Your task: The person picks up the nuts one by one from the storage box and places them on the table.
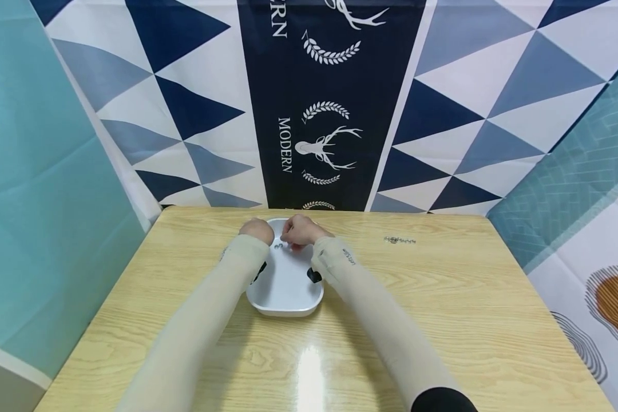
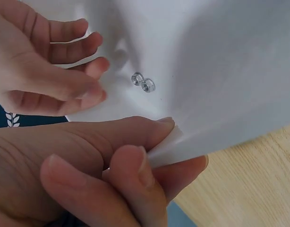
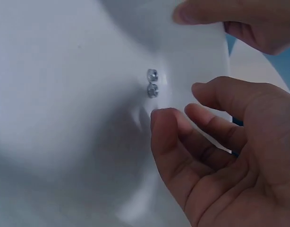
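Observation:
A white plastic tray (image 1: 284, 286) sits on the wooden table. Two small shiny metal nuts (image 2: 143, 82) lie side by side on its floor near the far end. My left hand (image 1: 258, 230) pinches the tray's rim, thumb on the inner side and a finger beneath, as the left wrist view shows. Over the tray's far end hovers my right hand (image 3: 225, 137), fingers bent and thumb apart from them. Nothing shows between its fingertips, which are close beside the nuts.
A row of small metal pieces (image 1: 400, 240) lies on the table (image 1: 443, 309) to the right of the tray. Patterned cloth (image 1: 319, 103) hangs right behind the table's far edge, with a teal panel (image 1: 46, 171) along the left.

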`<state>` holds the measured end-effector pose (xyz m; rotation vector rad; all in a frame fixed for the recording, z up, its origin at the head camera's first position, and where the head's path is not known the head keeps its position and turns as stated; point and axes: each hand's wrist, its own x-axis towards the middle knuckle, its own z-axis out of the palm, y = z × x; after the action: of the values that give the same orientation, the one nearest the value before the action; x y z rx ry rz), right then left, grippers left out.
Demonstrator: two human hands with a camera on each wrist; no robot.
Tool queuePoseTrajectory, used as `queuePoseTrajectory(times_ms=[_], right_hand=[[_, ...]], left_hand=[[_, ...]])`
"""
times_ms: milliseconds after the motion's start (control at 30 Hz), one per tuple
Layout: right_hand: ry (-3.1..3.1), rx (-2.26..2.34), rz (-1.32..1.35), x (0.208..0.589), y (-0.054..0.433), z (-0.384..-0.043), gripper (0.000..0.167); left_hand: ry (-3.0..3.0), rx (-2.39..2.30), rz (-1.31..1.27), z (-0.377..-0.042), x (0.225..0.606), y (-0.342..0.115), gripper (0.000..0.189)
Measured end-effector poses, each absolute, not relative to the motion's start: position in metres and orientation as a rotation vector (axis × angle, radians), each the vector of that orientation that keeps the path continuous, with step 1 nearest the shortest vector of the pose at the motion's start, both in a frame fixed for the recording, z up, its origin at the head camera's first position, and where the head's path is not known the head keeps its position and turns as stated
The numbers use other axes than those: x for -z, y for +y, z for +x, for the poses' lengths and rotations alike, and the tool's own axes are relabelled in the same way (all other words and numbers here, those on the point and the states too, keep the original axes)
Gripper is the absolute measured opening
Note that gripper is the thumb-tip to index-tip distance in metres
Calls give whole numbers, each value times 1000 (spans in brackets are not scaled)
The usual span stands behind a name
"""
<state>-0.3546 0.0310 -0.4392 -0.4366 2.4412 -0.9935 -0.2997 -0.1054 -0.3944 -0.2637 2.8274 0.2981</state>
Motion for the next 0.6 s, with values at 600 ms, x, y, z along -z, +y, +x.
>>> queuePoseTrajectory(times_ms=[600], right_hand=[[2594, 730, -547, 452, 14, -357, 13]], left_hand=[[2796, -237, -312, -311, 400, -106, 42]])
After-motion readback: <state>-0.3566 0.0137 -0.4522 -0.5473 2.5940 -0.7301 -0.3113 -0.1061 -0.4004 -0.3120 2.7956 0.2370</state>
